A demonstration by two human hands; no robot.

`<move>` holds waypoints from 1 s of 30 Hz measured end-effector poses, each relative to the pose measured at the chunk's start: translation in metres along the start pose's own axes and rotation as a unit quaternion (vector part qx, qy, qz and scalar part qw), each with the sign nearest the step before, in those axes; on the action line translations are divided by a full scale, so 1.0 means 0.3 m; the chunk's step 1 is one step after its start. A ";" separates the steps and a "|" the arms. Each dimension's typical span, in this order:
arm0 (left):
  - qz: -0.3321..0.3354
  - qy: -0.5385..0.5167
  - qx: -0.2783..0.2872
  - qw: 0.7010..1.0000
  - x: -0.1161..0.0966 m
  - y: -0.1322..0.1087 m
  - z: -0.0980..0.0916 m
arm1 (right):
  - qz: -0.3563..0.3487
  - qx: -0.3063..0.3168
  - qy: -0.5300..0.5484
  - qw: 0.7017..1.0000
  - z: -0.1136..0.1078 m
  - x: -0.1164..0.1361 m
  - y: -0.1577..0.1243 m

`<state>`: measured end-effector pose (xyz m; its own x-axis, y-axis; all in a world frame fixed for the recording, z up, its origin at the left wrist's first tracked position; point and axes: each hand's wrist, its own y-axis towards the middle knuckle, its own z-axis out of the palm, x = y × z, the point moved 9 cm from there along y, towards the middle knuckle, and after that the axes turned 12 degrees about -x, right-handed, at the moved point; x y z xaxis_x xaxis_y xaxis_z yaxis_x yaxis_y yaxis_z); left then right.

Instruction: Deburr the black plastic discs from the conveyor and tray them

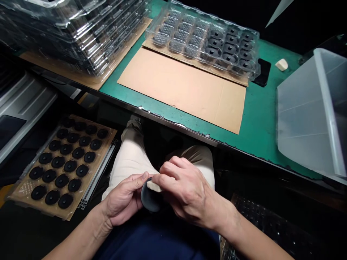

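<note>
Over my lap, my left hand [126, 198] is closed around the edge of a dark grey round part [149, 199] with a smooth, curved rim. Pinched in my right hand [187, 191] is a small cream-coloured block [154, 186], which touches the part near its upper edge. My right fingers hide some of both things. On the green table ahead, a clear plastic tray [202, 50] has black round parts in its right-hand pockets. Down to the left, another tray [45, 184] carries rows of black discs.
A tall stack of clear trays [89, 43] stands at the table's left. Cardboard [184, 85] lies in front of the plastic tray. A translucent bin [300, 108] stands at the right, near a second cream block [281, 65] and a flat black object [262, 73].
</note>
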<state>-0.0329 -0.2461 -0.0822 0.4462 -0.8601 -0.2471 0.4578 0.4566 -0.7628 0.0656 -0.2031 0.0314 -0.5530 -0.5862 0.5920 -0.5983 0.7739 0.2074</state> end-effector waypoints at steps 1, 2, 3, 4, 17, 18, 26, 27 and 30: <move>-0.008 -0.003 0.003 1.000 0.010 0.002 0.001 | -0.008 0.005 0.000 1.000 0.001 0.004 0.000; -0.016 -0.005 0.007 1.000 0.017 0.003 0.003 | -0.020 0.008 0.002 1.000 0.000 0.009 0.001; -0.022 -0.005 0.011 1.000 0.022 0.002 0.007 | -0.035 0.009 0.005 0.999 -0.001 0.017 0.001; -0.023 -0.006 0.012 1.000 0.021 0.001 0.010 | -0.048 0.005 0.008 0.999 -0.003 0.023 0.001; 0.413 0.147 -0.055 0.897 -0.230 -0.045 0.013 | 0.330 -0.127 0.256 0.900 0.032 -0.105 -0.029; 0.430 0.145 -0.053 0.890 -0.238 -0.056 0.020 | 0.318 -0.137 0.260 0.901 0.018 -0.094 -0.018; 0.338 0.079 -0.058 0.936 -0.263 -0.083 0.032 | 0.190 -0.187 0.044 0.963 -0.060 -0.086 -0.004; 0.303 0.079 -0.051 0.948 -0.247 -0.073 0.027 | 0.176 -0.182 0.022 0.967 -0.060 -0.084 -0.003; 0.209 0.080 -0.036 0.974 -0.194 -0.050 -0.003 | 0.131 -0.147 -0.014 0.980 -0.051 -0.062 0.004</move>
<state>-0.0664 -0.2031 -0.0570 0.4537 -0.6298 -0.6305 0.2042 0.7622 -0.6143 0.0840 -0.1875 0.0326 -0.6829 -0.3617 0.6346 -0.2434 0.9318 0.2693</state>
